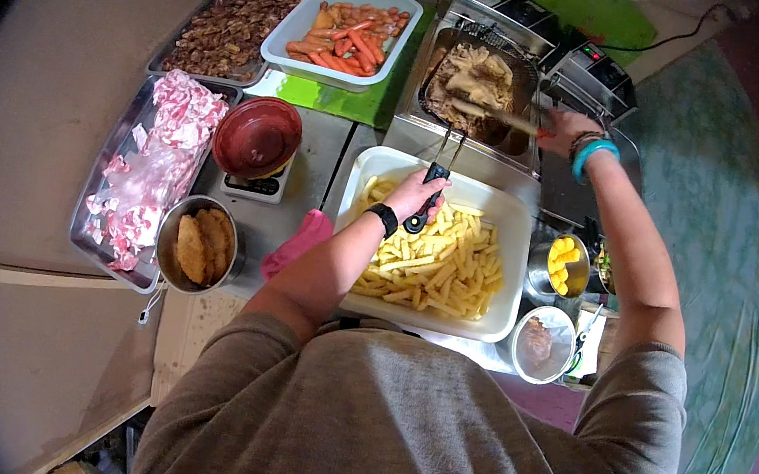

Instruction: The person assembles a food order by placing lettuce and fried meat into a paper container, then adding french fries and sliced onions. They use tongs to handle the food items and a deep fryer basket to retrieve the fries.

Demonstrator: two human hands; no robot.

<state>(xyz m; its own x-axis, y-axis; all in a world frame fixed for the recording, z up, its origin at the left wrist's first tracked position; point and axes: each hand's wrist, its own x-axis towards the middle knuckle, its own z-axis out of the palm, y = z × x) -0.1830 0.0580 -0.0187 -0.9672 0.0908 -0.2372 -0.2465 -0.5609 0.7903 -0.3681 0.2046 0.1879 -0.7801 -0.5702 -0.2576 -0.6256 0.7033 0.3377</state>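
Note:
My left hand [412,195] is wrapped round the black handle [437,173] of a wire fryer basket, above a white tub [512,294] of pale fries [438,270]. The basket sits at the fryer [399,133], heaped with light brown strips that look like meat [475,74]. From the right, my right hand [564,132] grips a long, light brown utensil [508,119], perhaps wooden. It lies across the basket, its far end among the strips, so its kind cannot be made out.
Sausages fill a white tub [274,53]; a dark tray [166,62] holds browned pieces. Raw meat [170,140] fills a metal tray at left. A red bowl [258,136] rests on a scale [256,186], near breaded pieces [203,246]. Yellow pieces [562,263] and a lined container [544,345] stand right.

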